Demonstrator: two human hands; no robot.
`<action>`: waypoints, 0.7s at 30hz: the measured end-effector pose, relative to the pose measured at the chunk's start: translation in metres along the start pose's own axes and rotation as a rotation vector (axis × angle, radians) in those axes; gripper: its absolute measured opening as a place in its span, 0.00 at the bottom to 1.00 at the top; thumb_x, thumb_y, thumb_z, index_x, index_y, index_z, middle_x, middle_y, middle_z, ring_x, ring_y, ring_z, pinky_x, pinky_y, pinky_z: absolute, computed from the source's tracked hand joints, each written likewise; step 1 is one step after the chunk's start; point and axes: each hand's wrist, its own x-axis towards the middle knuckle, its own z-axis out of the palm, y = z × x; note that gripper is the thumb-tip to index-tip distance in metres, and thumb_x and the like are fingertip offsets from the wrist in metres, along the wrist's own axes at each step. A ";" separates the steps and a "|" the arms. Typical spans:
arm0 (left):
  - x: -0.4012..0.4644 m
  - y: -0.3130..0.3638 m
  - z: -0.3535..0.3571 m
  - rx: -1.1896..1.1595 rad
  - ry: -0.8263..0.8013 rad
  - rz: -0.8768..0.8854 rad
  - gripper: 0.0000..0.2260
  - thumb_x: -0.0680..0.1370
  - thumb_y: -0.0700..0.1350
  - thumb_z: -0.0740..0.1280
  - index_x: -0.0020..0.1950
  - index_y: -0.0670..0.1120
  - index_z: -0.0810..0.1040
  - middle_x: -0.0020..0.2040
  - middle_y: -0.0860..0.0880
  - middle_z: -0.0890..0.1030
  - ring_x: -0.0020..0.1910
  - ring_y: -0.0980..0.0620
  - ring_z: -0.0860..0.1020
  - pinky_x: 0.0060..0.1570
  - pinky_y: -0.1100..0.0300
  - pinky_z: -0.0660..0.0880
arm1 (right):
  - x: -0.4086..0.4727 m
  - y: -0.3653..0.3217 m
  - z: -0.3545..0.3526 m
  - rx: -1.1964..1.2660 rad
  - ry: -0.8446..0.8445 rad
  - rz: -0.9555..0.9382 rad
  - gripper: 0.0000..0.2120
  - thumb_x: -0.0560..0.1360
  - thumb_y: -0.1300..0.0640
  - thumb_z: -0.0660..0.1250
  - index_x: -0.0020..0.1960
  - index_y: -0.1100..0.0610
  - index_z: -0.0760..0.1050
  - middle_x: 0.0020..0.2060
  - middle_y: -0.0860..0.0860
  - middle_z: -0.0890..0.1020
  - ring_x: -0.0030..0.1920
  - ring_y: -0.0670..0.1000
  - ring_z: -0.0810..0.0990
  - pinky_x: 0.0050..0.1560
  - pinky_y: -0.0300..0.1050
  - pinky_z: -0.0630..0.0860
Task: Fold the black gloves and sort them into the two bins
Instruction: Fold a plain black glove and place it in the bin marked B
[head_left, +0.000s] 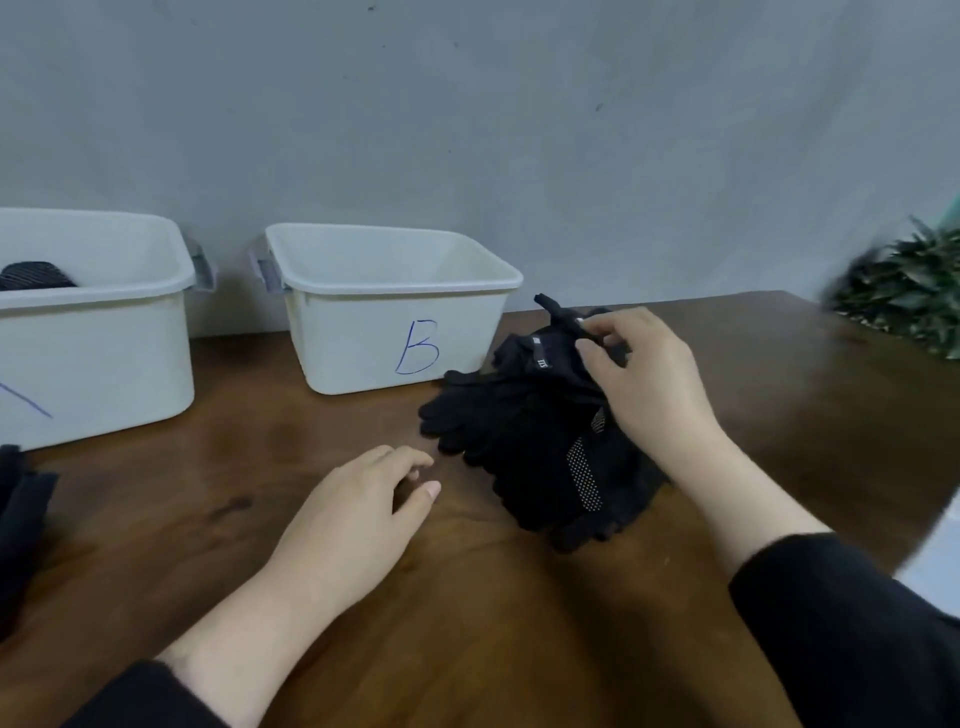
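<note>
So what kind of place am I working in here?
Probably a makeshift sorting station indoors: a dark wooden table against a plain grey wall, with two white plastic bins, one marked B.

A dark brown wooden desk (519, 649) with visible grain fills the lower half of the view, its surface faintly glossy under soft, even light. Its back edge meets a plain pale grey wall (467, 104) marked with a few small dark specks and scuffs. At the desk's far right corner stands a blurred green leafy plant (906, 291).
</note>
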 end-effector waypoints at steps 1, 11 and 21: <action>0.000 0.001 0.000 0.002 -0.005 0.007 0.14 0.81 0.58 0.60 0.64 0.60 0.75 0.53 0.64 0.76 0.55 0.61 0.74 0.56 0.61 0.73 | 0.009 0.012 -0.004 -0.073 -0.033 0.042 0.12 0.79 0.54 0.70 0.61 0.54 0.80 0.56 0.48 0.79 0.55 0.49 0.77 0.53 0.38 0.68; -0.002 -0.001 -0.004 -0.016 -0.036 0.012 0.14 0.81 0.58 0.59 0.66 0.60 0.73 0.54 0.65 0.75 0.55 0.63 0.73 0.53 0.68 0.69 | 0.041 0.058 0.003 -0.273 -0.191 0.288 0.10 0.80 0.55 0.66 0.48 0.60 0.82 0.43 0.56 0.84 0.51 0.61 0.81 0.48 0.50 0.77; 0.001 -0.002 -0.011 -0.184 0.183 0.002 0.18 0.80 0.59 0.58 0.67 0.56 0.76 0.59 0.64 0.76 0.56 0.64 0.74 0.57 0.67 0.71 | 0.069 -0.026 -0.064 0.097 -0.052 0.196 0.11 0.81 0.55 0.62 0.47 0.59 0.80 0.37 0.53 0.79 0.35 0.51 0.74 0.35 0.44 0.67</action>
